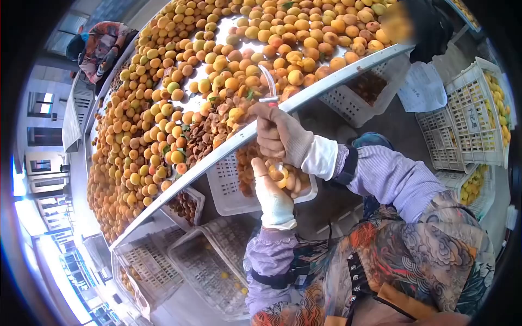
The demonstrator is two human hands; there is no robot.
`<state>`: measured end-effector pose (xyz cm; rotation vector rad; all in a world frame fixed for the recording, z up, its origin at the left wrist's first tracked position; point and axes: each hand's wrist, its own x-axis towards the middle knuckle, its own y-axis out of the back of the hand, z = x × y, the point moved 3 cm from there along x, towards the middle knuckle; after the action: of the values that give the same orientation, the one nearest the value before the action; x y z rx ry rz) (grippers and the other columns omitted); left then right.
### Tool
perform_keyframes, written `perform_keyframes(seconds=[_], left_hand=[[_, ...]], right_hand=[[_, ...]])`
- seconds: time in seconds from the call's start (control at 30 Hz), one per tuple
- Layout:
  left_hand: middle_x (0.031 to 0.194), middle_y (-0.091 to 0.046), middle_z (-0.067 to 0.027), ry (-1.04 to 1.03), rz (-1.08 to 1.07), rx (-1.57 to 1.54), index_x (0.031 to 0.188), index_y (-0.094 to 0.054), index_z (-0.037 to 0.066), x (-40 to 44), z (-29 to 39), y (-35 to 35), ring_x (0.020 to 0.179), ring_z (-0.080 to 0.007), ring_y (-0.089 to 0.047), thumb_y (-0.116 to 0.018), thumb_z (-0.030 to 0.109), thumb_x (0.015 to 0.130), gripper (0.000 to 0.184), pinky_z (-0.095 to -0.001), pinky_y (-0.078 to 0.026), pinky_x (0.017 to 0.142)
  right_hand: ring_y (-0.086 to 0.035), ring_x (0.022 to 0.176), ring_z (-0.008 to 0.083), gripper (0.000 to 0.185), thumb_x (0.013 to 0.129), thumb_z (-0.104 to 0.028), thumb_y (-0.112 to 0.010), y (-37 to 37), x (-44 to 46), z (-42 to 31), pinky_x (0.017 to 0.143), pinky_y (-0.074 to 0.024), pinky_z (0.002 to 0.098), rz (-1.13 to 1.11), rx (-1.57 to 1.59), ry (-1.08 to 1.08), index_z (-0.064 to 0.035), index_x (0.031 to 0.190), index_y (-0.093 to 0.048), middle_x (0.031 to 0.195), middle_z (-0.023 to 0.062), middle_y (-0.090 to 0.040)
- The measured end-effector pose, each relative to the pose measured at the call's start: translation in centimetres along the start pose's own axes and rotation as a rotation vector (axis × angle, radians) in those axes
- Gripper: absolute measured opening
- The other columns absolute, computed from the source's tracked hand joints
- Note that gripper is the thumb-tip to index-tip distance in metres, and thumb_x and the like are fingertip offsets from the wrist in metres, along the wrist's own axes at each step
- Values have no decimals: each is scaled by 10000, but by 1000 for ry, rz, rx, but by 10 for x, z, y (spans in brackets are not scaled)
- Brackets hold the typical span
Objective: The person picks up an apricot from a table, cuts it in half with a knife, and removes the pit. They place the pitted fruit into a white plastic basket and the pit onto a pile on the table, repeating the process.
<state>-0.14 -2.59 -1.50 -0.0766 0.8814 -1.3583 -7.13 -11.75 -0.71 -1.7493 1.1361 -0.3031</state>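
My right hand [283, 136], in a light work glove, is wrapped round the handle of a knife. The curved blade of the knife [268, 80] points up over the table edge. Just below, my gloved left hand [273, 198] grips a yellow-orange apricot [279, 176] that looks cut open; the fingers partly hide it. Both hands are close together in front of the table's metal rim, above a white crate [225, 190] that holds apricot pieces. Beyond the rim lies a heap of brown apricot pits [209, 133] among whole apricots [157, 114].
The table's metal rim [187, 178] runs diagonally before me. More crates stand below it, including a plastic crate [209, 266] at lower left. Stacked crates [457, 122] with yellow fruit are at right. One person [103, 49] works far left, another in dark clothing [432, 30] top right.
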Motion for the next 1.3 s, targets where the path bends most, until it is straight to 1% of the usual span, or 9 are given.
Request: perform_keyframes(seconds=[0.37,0.57,0.63,0.7,0.8,0.93,1.1,1.17,1.3], left_hand=[[603,-410,26,-24,46,-29,789,-466,173,3,-6,1,391,-89,-332,-368,482,963,368,-233,-254,327],[498,-296,38,148,-96,-223,726,-443,185,11,-24,16,383,-93,-202,-383,496,937,380,-246,-160,352],[506,-303,30,263,-37,-315,692,-430,183,10,-30,19,382,-108,-198,-404,473,926,374,-259,-148,349],[565,-359,8,253,-193,-323,786,-488,162,6,-35,21,430,-137,-284,-413,442,923,321,-265,-223,382],[602,-397,9,304,169,-162,788,-465,162,4,-49,26,450,-127,-350,-469,476,906,335,-238,-259,372],[569,-343,5,349,-5,-140,752,-448,161,6,-49,34,449,-145,-299,-463,443,894,317,-248,-255,386],[494,-235,33,351,-239,-307,717,-413,162,19,-52,42,434,-127,-233,-387,544,865,410,-261,-217,409],[543,-332,22,334,-399,-281,815,-495,159,18,-54,42,463,-129,-269,-396,590,849,443,-264,-228,430],[914,-534,-26,219,60,-10,1111,-479,149,16,-71,55,752,-151,-526,-439,506,900,416,-259,-416,599]], right_hand=[[-279,318,97,281,887,-277,-553,-19,-14,1,292,-240,252,-236,-328,301,-79,705,-469,458,-28,-327],[-284,314,92,337,909,-306,-525,-2,-6,8,308,-211,247,-113,-172,6,-93,657,-454,446,-23,-321],[-463,485,74,170,864,-137,-570,-27,-9,9,426,-357,239,-365,-327,479,-61,713,-553,536,-12,-458],[-528,603,73,85,828,-83,-590,-25,-33,13,556,-421,223,-357,-354,66,-38,758,-608,610,-11,-534],[-554,623,92,87,816,-96,-602,-34,-48,19,586,-449,222,-475,-674,59,-21,803,-645,637,-3,-573],[-566,572,121,86,775,-87,-574,-14,-28,13,469,-456,263,-326,-705,217,-20,771,-627,612,29,-565],[-525,515,131,184,835,-195,-567,8,-10,10,466,-438,250,-236,-303,-112,-55,715,-564,543,-2,-479],[-535,546,123,178,841,-178,-582,4,-18,17,480,-437,251,-202,-322,-90,-51,717,-566,563,0,-505],[-556,657,63,105,801,-137,-695,-21,-44,19,595,-451,224,-449,-648,219,-38,783,-665,674,13,-619]])
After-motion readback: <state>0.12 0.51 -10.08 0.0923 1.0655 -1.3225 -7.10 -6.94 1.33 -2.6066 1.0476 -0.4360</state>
